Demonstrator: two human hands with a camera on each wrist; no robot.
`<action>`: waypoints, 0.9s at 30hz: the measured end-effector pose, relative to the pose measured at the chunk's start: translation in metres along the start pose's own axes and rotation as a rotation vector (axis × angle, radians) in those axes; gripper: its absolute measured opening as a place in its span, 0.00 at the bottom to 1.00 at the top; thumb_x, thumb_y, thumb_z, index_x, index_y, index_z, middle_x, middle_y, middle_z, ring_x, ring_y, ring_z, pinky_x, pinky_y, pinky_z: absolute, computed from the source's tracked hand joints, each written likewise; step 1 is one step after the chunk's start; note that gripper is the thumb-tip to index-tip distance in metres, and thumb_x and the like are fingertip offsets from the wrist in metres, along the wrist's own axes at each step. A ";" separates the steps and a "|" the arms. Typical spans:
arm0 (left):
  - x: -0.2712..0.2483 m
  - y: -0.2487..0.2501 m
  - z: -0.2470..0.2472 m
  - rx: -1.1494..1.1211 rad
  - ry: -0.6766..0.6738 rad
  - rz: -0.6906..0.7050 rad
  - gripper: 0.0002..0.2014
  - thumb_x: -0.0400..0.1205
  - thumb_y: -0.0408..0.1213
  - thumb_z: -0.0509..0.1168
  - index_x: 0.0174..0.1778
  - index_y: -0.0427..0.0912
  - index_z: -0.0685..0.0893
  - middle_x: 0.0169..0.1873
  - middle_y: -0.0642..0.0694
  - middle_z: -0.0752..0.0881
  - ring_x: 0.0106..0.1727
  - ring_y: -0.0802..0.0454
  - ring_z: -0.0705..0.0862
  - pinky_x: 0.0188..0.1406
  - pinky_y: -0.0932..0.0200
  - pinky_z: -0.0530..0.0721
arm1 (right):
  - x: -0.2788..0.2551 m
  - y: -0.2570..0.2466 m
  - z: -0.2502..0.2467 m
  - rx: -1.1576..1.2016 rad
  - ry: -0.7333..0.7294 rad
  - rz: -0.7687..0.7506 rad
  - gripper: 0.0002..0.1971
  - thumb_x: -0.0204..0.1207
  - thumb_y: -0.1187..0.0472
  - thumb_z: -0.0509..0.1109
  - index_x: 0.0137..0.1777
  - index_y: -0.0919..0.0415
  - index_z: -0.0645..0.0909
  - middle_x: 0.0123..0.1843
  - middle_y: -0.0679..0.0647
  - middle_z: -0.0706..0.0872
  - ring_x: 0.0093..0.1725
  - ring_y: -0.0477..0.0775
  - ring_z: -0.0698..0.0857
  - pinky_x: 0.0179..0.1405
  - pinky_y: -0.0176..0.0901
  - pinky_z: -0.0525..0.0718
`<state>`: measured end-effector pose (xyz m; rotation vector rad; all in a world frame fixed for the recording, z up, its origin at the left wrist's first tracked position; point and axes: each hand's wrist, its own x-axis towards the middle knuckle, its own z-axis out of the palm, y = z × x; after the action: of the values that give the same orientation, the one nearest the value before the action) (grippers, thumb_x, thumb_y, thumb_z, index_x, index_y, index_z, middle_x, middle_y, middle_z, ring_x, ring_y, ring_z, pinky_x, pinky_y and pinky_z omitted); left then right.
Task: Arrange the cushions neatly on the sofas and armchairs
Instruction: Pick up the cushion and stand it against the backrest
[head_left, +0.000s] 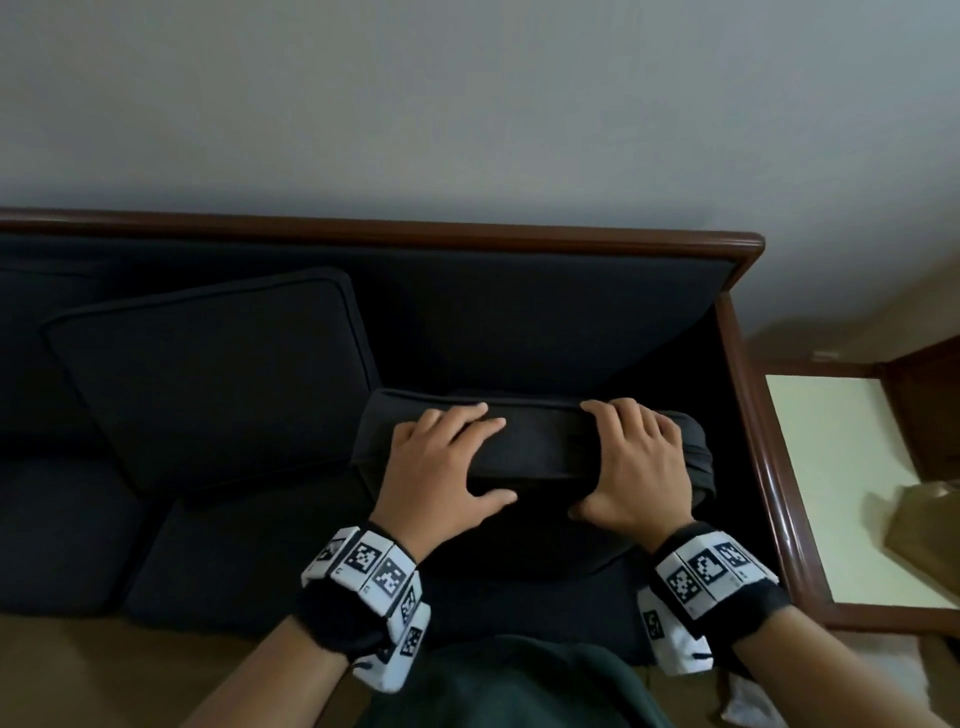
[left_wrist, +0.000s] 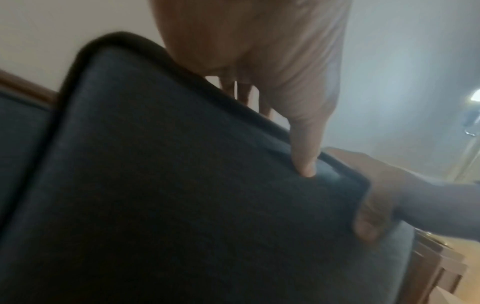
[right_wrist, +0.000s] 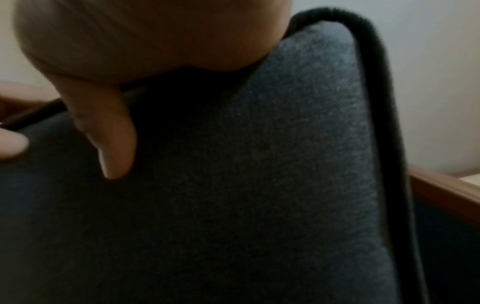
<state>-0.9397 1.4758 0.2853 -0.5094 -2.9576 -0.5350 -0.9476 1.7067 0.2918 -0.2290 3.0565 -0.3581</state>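
Note:
A dark cushion (head_left: 545, 441) stands on edge on the right seat of a dark sofa (head_left: 519, 322) with a wooden frame. My left hand (head_left: 447, 462) grips its top edge near the left end, fingers over the far side and thumb on the near face. My right hand (head_left: 634, 462) grips the same edge near the right end in the same way. In the left wrist view the cushion (left_wrist: 182, 185) fills the frame with my thumb (left_wrist: 306, 156) pressed into it. The right wrist view shows the cushion (right_wrist: 259, 185) and its piped edge. A second dark cushion (head_left: 218, 379) leans against the backrest to the left.
The sofa's wooden armrest (head_left: 769, 447) runs along the right side. Beyond it stands a side table with a pale top (head_left: 831, 467) and a brownish object (head_left: 930, 525) on it. A plain wall (head_left: 467, 104) rises behind the sofa. Tan floor (head_left: 104, 670) lies in front.

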 end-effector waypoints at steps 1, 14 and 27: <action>0.001 -0.010 -0.007 -0.001 0.000 0.000 0.39 0.65 0.71 0.64 0.69 0.53 0.83 0.68 0.52 0.81 0.65 0.48 0.80 0.61 0.42 0.79 | -0.001 0.007 -0.001 0.015 0.005 0.007 0.53 0.35 0.40 0.77 0.68 0.57 0.77 0.58 0.54 0.81 0.59 0.62 0.82 0.65 0.58 0.74; 0.015 -0.002 0.016 -0.538 -0.279 -0.123 0.73 0.59 0.45 0.87 0.81 0.61 0.32 0.86 0.51 0.53 0.83 0.59 0.55 0.86 0.51 0.59 | -0.012 0.044 -0.034 0.060 -0.209 0.134 0.62 0.43 0.34 0.76 0.81 0.54 0.58 0.76 0.54 0.67 0.80 0.58 0.62 0.80 0.62 0.55; 0.016 0.005 0.030 -0.405 -0.391 -0.014 0.61 0.48 0.68 0.80 0.77 0.46 0.67 0.68 0.51 0.81 0.68 0.49 0.83 0.64 0.61 0.74 | -0.034 0.020 -0.044 0.325 0.129 -0.041 0.54 0.39 0.24 0.80 0.67 0.46 0.74 0.59 0.40 0.79 0.61 0.47 0.79 0.64 0.56 0.73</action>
<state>-0.9540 1.4962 0.2610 -0.6985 -3.2199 -1.1727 -0.9201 1.7416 0.3311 -0.2590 3.0562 -0.8940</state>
